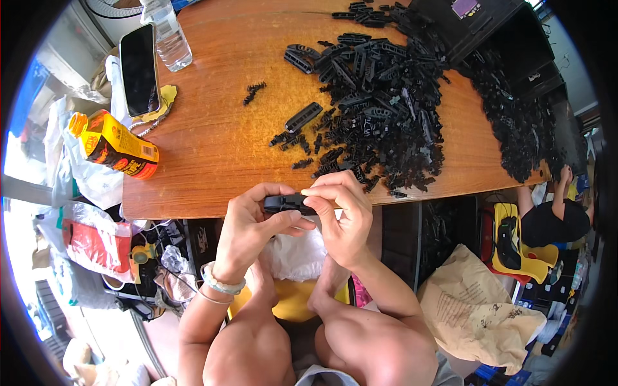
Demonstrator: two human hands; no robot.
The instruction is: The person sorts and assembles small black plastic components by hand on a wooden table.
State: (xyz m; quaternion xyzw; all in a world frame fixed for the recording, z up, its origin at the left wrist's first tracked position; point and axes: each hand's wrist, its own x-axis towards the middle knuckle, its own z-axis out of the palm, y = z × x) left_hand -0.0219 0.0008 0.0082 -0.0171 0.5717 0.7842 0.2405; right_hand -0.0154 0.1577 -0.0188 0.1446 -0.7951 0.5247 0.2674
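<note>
Holding the black part (278,204) at the edge of the desk (206,128), left fingers (281,223) clasp its body, right fingers (322,211) pinch its end (likely light, stiff plastic; best gripped along its sides).

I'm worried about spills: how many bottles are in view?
2: a clear bottle beside the phone at the table's upper left, and a yellow-and-black bottle lower down, by its left edge. Others may be hidden.

A black, elongated piece (282,204) sits crosswise, roughly level, held between both hands (248,225).
</note>
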